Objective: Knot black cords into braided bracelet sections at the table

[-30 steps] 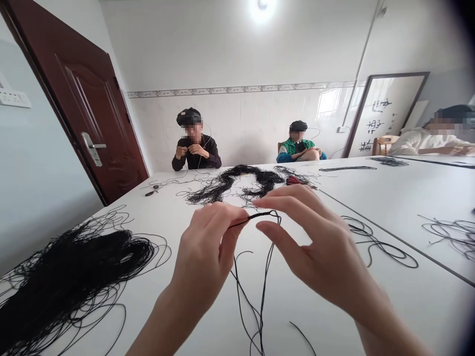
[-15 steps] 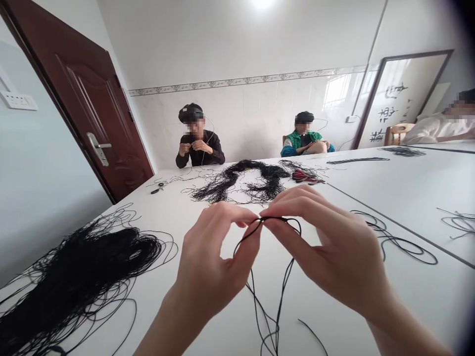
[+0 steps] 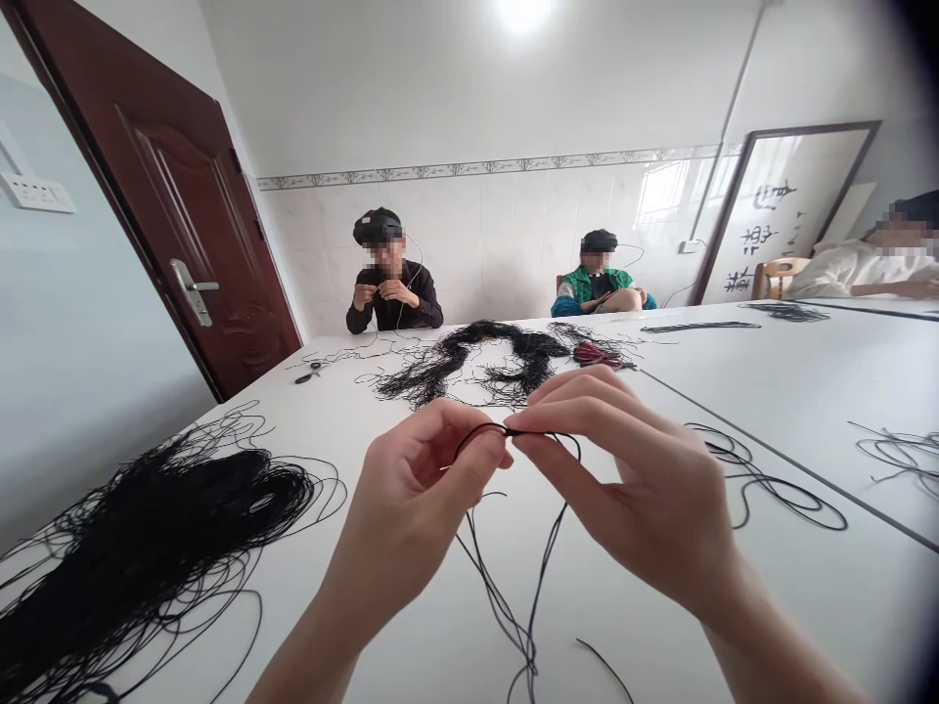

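Note:
Thin black cord (image 3: 544, 562) is stretched between my two hands in the middle of the head view. My left hand (image 3: 422, 489) pinches it between thumb and index finger, with the cord arching over the thumb. Fingertip to fingertip with it, my right hand (image 3: 635, 469) also pinches the cord, its other fingers curled loosely. A small dark crossing or knot shows between the fingertips; its detail is too small to make out. Below the hands, several strands hang down to the white table (image 3: 411, 645). A short loose piece of cord (image 3: 605, 670) lies at the bottom.
A large bundle of black cord (image 3: 168, 538) covers the left side. Farther off lie a curved cord heap (image 3: 499, 342), small scissors (image 3: 308, 373) and red-handled scissors (image 3: 594, 355). Loose coils (image 3: 784, 489) lie at right. Three people sit around the table; a door (image 3: 147, 196) stands left.
My left thumb has lifted and straightened along the cord, and its fingers have shifted slightly left. The right hand keeps its pinch. The view has turned a little.

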The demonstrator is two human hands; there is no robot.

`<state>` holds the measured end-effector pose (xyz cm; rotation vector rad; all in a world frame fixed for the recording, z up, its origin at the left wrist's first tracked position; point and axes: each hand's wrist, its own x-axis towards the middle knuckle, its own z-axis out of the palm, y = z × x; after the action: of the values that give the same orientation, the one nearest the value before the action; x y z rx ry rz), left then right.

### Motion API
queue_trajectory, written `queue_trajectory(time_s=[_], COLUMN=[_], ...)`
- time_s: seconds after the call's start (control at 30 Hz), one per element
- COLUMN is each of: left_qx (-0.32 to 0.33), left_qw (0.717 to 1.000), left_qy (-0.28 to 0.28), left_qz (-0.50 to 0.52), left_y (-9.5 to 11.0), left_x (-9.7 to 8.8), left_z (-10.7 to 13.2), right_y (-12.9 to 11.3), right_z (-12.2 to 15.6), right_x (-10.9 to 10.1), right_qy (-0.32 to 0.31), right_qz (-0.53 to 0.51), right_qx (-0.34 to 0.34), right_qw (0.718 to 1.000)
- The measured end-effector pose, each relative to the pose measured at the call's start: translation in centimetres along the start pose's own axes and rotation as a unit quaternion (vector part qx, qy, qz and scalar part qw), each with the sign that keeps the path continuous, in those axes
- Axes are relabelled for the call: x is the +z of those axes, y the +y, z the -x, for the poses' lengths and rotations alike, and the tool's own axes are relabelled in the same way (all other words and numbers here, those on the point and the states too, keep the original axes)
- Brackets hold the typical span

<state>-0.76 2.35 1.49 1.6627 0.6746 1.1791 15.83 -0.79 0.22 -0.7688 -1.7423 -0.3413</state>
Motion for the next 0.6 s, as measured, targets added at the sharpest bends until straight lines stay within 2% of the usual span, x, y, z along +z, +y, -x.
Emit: queue_trajectory(time_s=[0.23,0.37,0.43,0.53,0.6], left_qx=[0.035,0.095,0.143,0.220,0.252], left_qw=[0.999,0.988,0.973,0.931,0.911], left_qy=[0.010,0.046,0.061,0.093,0.107], left_qz=[-0.035,-0.109,-0.170,-0.276,-0.309], left_y=[0.2,0.1,0.0,-0.2,-0.2], left_x=[0.3,0.5,0.6,0.8,0.9], left_z=[0.3,0.8,1.1,1.3,1.3], right_y=[-0.1,-0.1,-0.2,-0.4,-0.4], right_z=[0.0,-0.2,-0.2,0.0,0.0], right_x=[-0.1,-0.1,-0.2,-0.5,-0.6], right_qy=[-0.018,-0.030,-0.036,-0.034,-0.028], right_qz=[-0.006,0.008,0.030,0.096,0.120], right_qx=[-0.002,-0.023,-0.039,-0.060,-0.069], right_qw=[1.000,0.999,0.998,0.993,0.990])
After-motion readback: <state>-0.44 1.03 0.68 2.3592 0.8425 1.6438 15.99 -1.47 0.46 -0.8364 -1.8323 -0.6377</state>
